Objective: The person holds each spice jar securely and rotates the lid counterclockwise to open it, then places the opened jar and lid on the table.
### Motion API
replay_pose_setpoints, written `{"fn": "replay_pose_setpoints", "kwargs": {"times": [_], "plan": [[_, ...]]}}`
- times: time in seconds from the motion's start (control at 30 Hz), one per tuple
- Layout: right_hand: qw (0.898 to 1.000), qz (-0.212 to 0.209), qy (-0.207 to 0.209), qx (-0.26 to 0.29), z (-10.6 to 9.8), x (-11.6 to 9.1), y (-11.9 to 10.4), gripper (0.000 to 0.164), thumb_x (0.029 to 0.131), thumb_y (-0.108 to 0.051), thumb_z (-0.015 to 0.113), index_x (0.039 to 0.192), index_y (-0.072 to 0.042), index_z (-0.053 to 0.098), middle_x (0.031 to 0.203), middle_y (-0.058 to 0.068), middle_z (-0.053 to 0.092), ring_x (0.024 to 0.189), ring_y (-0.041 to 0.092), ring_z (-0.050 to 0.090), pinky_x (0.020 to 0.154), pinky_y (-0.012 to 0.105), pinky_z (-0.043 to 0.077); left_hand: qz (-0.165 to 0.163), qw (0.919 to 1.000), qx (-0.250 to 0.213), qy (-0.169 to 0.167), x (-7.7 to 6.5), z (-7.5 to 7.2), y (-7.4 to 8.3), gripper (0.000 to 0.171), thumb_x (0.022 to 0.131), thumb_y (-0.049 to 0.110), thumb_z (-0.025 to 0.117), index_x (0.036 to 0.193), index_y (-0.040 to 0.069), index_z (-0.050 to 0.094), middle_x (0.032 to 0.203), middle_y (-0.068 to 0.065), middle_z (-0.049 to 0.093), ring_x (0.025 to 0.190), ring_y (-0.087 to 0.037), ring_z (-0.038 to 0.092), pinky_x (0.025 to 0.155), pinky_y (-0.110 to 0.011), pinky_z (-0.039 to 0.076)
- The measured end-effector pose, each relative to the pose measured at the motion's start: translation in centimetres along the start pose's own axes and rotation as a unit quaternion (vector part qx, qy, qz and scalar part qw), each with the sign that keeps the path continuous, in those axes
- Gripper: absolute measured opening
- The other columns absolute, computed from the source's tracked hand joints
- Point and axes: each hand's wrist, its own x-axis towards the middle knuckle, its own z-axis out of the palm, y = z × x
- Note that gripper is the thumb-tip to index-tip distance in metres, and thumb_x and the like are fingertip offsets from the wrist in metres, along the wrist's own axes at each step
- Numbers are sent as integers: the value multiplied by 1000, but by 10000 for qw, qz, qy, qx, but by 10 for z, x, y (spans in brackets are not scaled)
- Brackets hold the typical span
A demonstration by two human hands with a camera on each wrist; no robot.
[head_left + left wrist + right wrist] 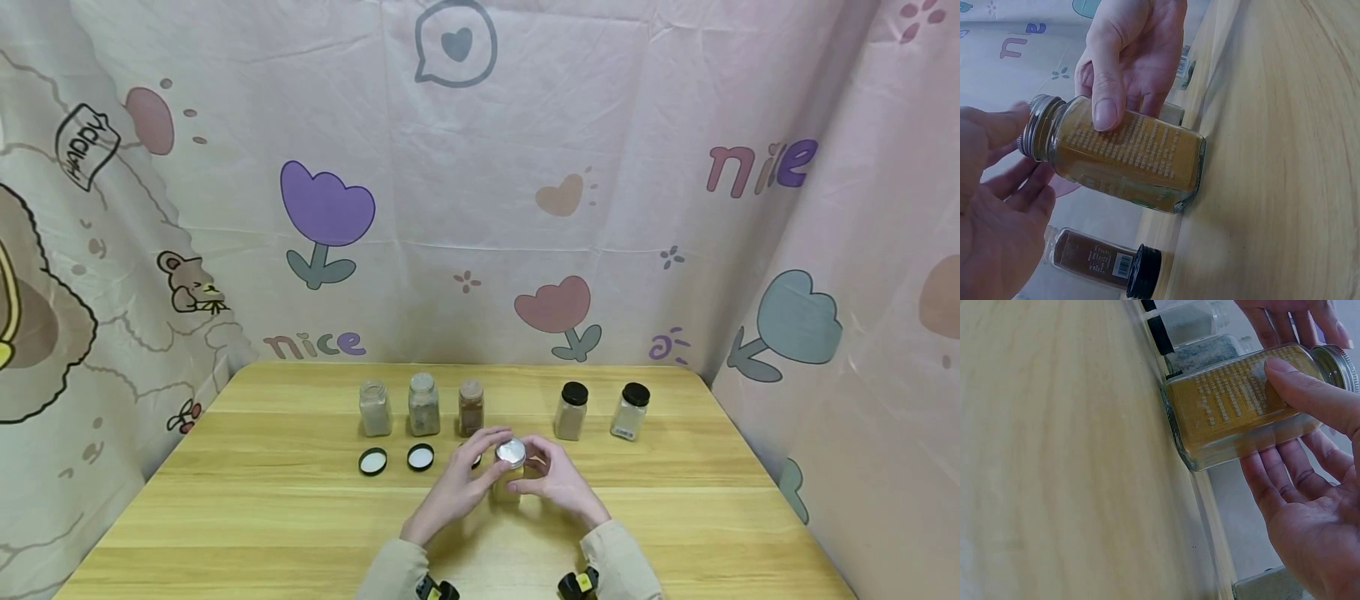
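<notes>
A square glass spice jar of yellow-brown powder, with a silver metal lid, stands upright on the table between both hands. My right hand grips the jar's body, its thumb laid along the printed side in the right wrist view. My left hand holds the lid between thumb and fingers. Behind it stand three jars without black caps: a pale one, a grey-green one and a red-brown one. Black caps lie before them, one cap at left, another cap beside it, a third partly hidden by my left hand.
Two black-capped jars stand at the back right, one jar of beige powder and a paler jar. A printed curtain hangs behind and beside the wooden table.
</notes>
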Motion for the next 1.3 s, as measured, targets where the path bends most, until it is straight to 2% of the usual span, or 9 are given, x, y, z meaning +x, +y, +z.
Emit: {"fn": "replay_pose_setpoints", "kwargs": {"times": [0.17,0.33,0.6,0.8,0.93,1.1,1.3], "plan": [[10000,6,-2,-25,0,0,0,58,77,1,81,129,7,54,124,26,60,107,4,63,105,12,47,139,9997,-84,-206,1,0,-1,40,103,17,56,139,1,56,147,-19,55,137,-38,52,115,-55,44],[10000,-2,-13,-47,0,0,0,58,77,1,81,128,8,54,123,22,61,107,5,63,104,13,48,279,9996,-15,-68,1,1,-2,38,101,13,57,136,-1,57,140,-17,61,130,-36,58,112,-50,49],[10000,-9,-48,10,0,0,0,59,77,2,80,129,9,53,124,19,61,109,4,63,104,14,49,-46,9998,86,175,-1,3,0,39,97,21,66,133,7,61,134,-11,60,124,-32,59,109,-54,49],[10000,-7,-56,-51,-1,-1,0,58,78,1,80,129,7,54,121,13,61,108,5,62,104,14,48,289,9995,-30,-101,-1,1,0,40,100,15,60,137,1,57,146,-20,55,134,-39,54,113,-55,46],[10000,-37,-60,-52,-1,0,0,57,78,1,80,128,7,54,120,12,62,108,5,62,105,13,48,349,9992,-33,-182,0,1,0,39,101,13,57,137,0,57,146,-20,56,134,-39,54,114,-54,45],[10000,-36,-53,10,0,-1,1,59,77,1,80,129,8,53,122,16,62,108,4,63,104,14,49,369,9992,86,90,0,4,-1,38,98,12,62,133,-1,59,136,-16,62,125,-36,60,110,-48,50],[10000,-19,-45,-4,0,0,1,59,77,1,81,129,8,53,126,23,61,110,2,62,105,13,48,208,9989,207,355,-1,7,0,40,95,18,68,132,4,62,131,-11,62,119,-31,62,107,-45,52]]}}
